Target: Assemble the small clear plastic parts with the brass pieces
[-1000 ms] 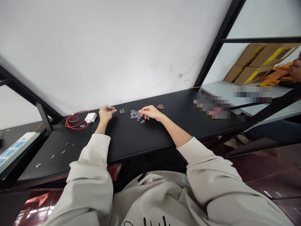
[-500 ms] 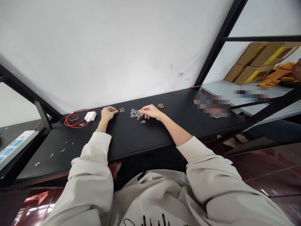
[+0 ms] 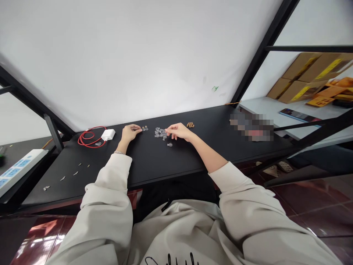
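The left hand [image 3: 129, 132] curls its fingertips together just beside a few tiny parts [image 3: 145, 128], the right hand [image 3: 179, 131] pinches at a cluster of clear plastic pieces [image 3: 160, 133] on the black worktop [image 3: 209, 147] (any hold is too small to tell), and a light, low pinch suits such small pieces

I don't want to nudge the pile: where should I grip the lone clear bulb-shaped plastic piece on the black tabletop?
Pinch its rounded bulb from the near side, with the right hand. It lies apart from the clear plastic cluster, so that side is free, and the bulb is widest.
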The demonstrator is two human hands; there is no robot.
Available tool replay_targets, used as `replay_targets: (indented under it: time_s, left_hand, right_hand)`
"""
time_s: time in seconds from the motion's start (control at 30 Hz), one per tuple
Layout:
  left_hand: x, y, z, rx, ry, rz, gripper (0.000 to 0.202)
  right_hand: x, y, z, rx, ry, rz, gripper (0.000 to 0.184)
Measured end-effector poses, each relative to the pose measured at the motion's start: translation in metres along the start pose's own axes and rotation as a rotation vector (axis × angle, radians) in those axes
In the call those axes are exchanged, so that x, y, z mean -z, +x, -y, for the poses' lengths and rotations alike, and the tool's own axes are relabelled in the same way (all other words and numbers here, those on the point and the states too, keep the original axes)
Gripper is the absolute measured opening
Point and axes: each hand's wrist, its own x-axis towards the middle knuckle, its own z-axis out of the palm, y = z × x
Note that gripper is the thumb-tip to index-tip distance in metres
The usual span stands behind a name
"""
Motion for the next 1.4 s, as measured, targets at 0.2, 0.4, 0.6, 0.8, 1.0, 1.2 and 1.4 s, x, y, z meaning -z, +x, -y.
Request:
replay_targets:
  time_s: [0.2, 0.4, 0.6, 0.8, 1.0, 1.2, 1.4]
  left_hand:
    - [0.002, 0.0, -0.001, -0.001, -0.009, 0.012, 0.023]
    - [0.004, -0.008, -0.017, -0.016, 0.06, -0.107, 0.034]
    - [-0.003, -0.022, -0.05, -0.131, 0.107, -0.28, 0.027]
    - [-0.027, -0.04, -0.075, -0.291, 0.07, -0.104, 0.017]
    - [-0.053, -0.061, -0.095, -0.429, 0.046, 0.235, 0.018]
    - [-0.06, -0.079, -0.111, -0.578, 0.101, 0.475, 0.026]
    - [-0.061, -0.078, -0.111, -0.543, 0.123, 0.472, 0.014]
  right_hand:
    - [0.001, 0.001, -0.003, 0.012, -0.007, 0.006, 0.026]
    - [0.002, 0.003, -0.005, 0.012, -0.011, 0.012, 0.026]
    - [0.001, 0.002, -0.002, 0.014, -0.027, 0.016, 0.027]
    - [0.001, 0.001, -0.002, 0.017, -0.056, 0.06, 0.018]
    - [-0.001, -0.001, 0.001, 0.042, -0.031, 0.135, 0.016]
    - [0.003, 0.007, -0.003, 0.044, -0.184, -0.326, 0.009]
    - [0.014, 0.007, -0.006, -0.083, -0.652, -0.585, 0.011]
